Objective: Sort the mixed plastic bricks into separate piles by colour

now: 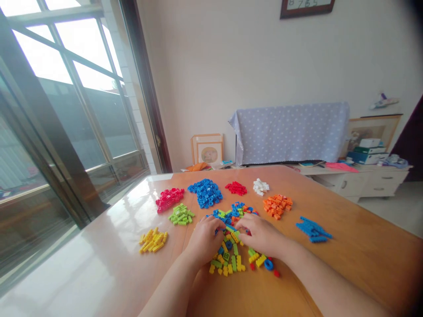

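A mixed pile of colored bricks (226, 256) lies on the wooden table (158, 281) in front of me. Over its left side is my left hand (206, 237), fingers curled down among the bricks; what they hold, if anything, is hidden. My right hand (259, 233) reaches into the pile from the right, its fingers bent near blue and yellow pieces, and its grip is too small to make out. A blue ring piece (269, 264) and a red piece (276, 273) lie below my right wrist.
Sorted piles surround the mixed one: yellow (153, 241), green (181, 214), pink-red (169, 199), blue (206, 193), red (236, 188), white (261, 186), orange (277, 206) and long blue pieces (313, 230). A glass door stands left; a cabinet (380, 182) stands behind.
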The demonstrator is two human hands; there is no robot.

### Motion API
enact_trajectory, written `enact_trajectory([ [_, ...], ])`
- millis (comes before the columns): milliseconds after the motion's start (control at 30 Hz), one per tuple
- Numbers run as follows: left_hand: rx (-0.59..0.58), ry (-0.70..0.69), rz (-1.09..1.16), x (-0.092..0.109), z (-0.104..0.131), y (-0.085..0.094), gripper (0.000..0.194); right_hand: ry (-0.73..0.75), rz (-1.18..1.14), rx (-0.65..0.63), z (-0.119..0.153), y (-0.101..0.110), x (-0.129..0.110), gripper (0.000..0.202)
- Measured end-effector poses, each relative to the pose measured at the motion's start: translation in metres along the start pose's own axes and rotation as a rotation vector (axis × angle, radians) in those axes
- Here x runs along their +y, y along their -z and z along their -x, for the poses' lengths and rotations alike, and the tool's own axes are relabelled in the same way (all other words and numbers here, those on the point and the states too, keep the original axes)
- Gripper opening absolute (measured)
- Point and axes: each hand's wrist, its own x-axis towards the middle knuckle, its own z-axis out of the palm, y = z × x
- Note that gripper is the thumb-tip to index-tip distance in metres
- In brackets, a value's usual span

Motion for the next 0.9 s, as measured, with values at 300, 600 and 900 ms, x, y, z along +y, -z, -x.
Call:
enact_trajectory([
  [300,0.019,-0.027,0.015,0.002,0.002,-0.007,0.018,0.021,0.093,-0.013,0.000,-0.006,-0.005,0.010],
  [600,0.005,-0.045,0.004,0.006,0.006,-0.006,0.021,0.071,0.045,-0.023,-0.001,-0.008,-0.011,0.021],
  [900,0.003,-0.057,0.016,0.014,0.006,-0.005,0.021,0.074,-0.052,0.009,0.000,-0.004,-0.010,0.013],
])
